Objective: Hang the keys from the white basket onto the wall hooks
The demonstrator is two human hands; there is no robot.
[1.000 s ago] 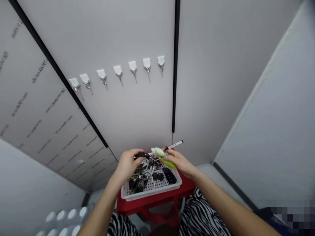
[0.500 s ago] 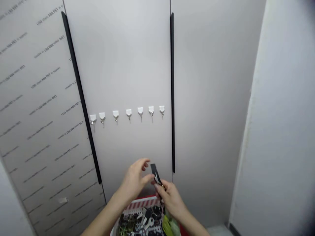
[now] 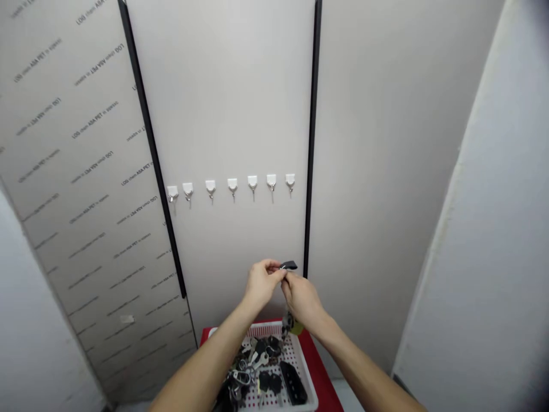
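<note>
My left hand [image 3: 261,284] and my right hand [image 3: 303,298] meet in front of the cabinet door, both closed on a black strap keychain [image 3: 290,265]. Its dark end sticks out past the fingertips, and the part between the fingers is hidden. Below my right hand dangle some keys and a yellow-green piece [image 3: 295,326]. Beneath both hands lies a white perforated basket [image 3: 309,375] holding loose keys [image 3: 260,360], metal rings and a long black case [image 3: 293,382].
Several white hooks [image 3: 232,184] with small keys or metal pins hang in a row on the grey door. Long black handles [image 3: 311,131] run down both sides of it. The basket rests on a red surface [image 3: 319,372]. White walls [image 3: 493,229] flank the cabinet.
Both hands have risen and moved right, drawing together around the strap, which has turned from upright to nearly level. The camera view has shifted, showing more of the basket.
</note>
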